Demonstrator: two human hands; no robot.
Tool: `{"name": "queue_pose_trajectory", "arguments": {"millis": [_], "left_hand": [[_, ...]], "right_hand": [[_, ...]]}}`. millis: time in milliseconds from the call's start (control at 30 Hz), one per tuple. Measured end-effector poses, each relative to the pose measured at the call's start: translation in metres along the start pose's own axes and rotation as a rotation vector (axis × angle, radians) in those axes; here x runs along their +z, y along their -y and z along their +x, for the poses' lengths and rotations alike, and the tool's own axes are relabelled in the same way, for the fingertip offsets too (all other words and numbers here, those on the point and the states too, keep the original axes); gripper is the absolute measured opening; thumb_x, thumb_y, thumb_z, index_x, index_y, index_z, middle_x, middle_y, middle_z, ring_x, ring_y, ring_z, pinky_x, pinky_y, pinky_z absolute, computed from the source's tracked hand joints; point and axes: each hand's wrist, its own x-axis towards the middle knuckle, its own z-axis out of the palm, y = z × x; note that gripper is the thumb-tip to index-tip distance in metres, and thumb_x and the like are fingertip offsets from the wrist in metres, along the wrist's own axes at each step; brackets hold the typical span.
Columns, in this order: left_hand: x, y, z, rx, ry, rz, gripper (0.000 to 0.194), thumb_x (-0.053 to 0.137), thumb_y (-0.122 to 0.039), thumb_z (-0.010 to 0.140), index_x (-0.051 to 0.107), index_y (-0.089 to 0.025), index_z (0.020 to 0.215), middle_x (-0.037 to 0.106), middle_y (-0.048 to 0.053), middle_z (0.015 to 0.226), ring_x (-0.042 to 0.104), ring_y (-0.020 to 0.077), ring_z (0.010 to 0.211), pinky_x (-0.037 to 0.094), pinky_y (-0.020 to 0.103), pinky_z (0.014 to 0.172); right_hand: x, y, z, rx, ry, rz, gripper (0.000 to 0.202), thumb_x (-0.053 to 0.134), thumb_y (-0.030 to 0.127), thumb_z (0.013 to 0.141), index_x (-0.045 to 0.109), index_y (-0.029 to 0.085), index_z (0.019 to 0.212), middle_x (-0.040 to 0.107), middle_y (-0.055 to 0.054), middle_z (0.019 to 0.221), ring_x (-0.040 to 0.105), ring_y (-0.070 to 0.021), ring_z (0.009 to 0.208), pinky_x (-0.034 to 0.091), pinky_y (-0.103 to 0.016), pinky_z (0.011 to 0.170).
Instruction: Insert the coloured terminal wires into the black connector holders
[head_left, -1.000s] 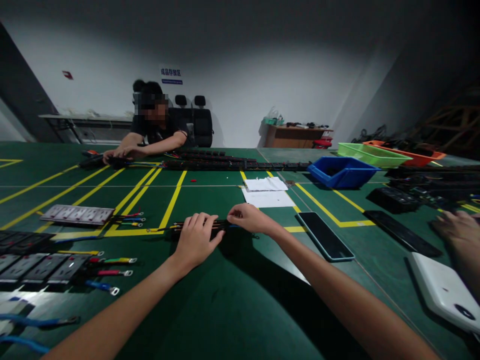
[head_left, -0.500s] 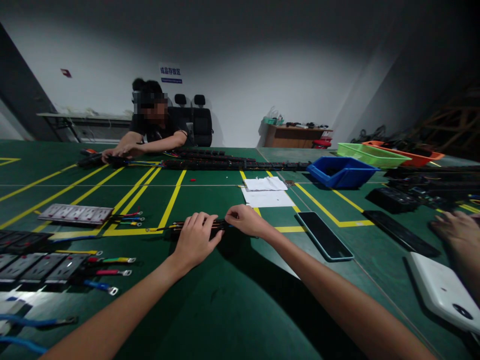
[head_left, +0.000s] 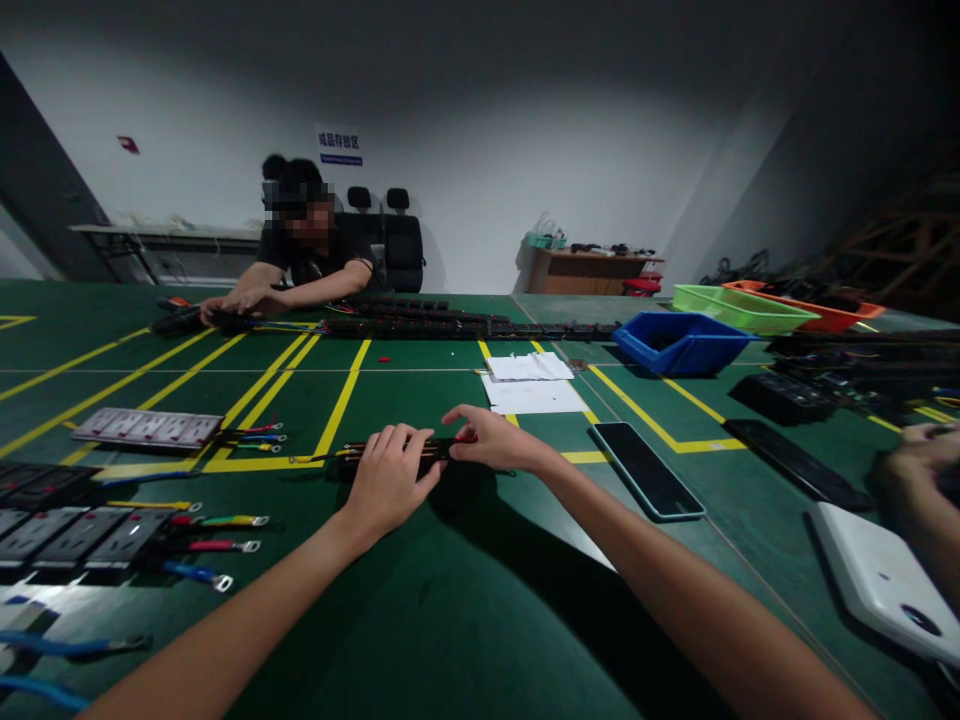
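Note:
On the green table a dark bundle of wires (head_left: 350,453) lies crosswise, with a ring-ended lead pointing left. My left hand (head_left: 390,478) rests over it, fingers wrapped on the bundle and thumb along its near side. At the bundle's right end my right hand (head_left: 484,438) is closed, thumb and index finger together around the dark wire end. A bit of red shows between those fingers. The underside of the bundle is hidden by my hands.
White papers (head_left: 536,395) and a phone (head_left: 649,472) lie to the right, near a blue bin (head_left: 682,345) and a white device (head_left: 885,575). Socket strips (head_left: 150,428) lie left. A person (head_left: 307,240) works opposite; another person's hand (head_left: 919,465) is far right.
My right hand has shifted slightly at the bundle's end, its fingers lower, and red now shows there. The other person's hand at the far right has moved and now holds something dark.

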Motion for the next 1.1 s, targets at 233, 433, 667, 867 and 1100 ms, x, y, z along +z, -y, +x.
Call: {"name": "queue_pose_trajectory", "arguments": {"millis": [233, 433, 667, 867, 1100], "left_hand": [[0.000, 0.001, 0.000, -0.001, -0.002, -0.019, 0.038, 0.054, -0.037, 0.095, 0.060, -0.015, 0.126, 0.062, 0.012, 0.112, 0.056, 0.0276, 0.104, 0.046, 0.044, 0.088], [0.000, 0.000, 0.001, 0.003, -0.006, -0.012, 0.037, 0.054, -0.037, 0.095, 0.060, -0.015, 0.125, 0.062, 0.012, 0.111, 0.057, 0.0282, 0.103, 0.046, 0.044, 0.088], [0.000, 0.001, 0.000, 0.008, -0.011, -0.013, 0.039, 0.055, -0.038, 0.094, 0.060, -0.014, 0.124, 0.062, 0.012, 0.111, 0.057, 0.0288, 0.102, 0.046, 0.046, 0.088], [0.000, 0.002, 0.000, 0.002, -0.015, -0.032, 0.041, 0.050, -0.044, 0.097, 0.061, -0.015, 0.123, 0.063, 0.012, 0.109, 0.057, 0.0282, 0.102, 0.047, 0.045, 0.088], [-0.001, 0.001, 0.001, -0.007, -0.002, -0.036, 0.042, 0.049, -0.046, 0.097, 0.061, -0.016, 0.123, 0.063, 0.012, 0.110, 0.058, 0.0284, 0.102, 0.047, 0.046, 0.090]], "right_hand": [[0.000, 0.002, -0.002, 0.037, 0.017, 0.016, 0.041, 0.068, 0.022, 0.085, 0.054, 0.017, 0.124, 0.068, -0.003, 0.087, 0.062, -0.0161, 0.075, 0.043, -0.026, 0.064], [0.002, 0.004, -0.004, 0.046, 0.009, 0.005, 0.035, 0.067, 0.021, 0.086, 0.056, 0.017, 0.120, 0.068, -0.002, 0.085, 0.062, -0.0161, 0.074, 0.044, -0.026, 0.064], [-0.009, 0.004, -0.003, 0.025, 0.050, -0.041, 0.045, 0.068, 0.031, 0.088, 0.055, 0.015, 0.127, 0.071, -0.006, 0.091, 0.064, -0.0168, 0.077, 0.045, -0.026, 0.066], [-0.069, 0.002, -0.020, 0.051, -0.061, -0.277, 0.031, 0.062, 0.034, 0.090, 0.067, 0.012, 0.112, 0.073, -0.010, 0.098, 0.066, -0.0186, 0.081, 0.046, -0.027, 0.069], [-0.100, -0.012, -0.034, 0.198, 0.189, -0.430, 0.022, 0.061, 0.031, 0.084, 0.076, 0.015, 0.087, 0.074, -0.007, 0.080, 0.065, -0.0181, 0.067, 0.043, -0.027, 0.060]]}}
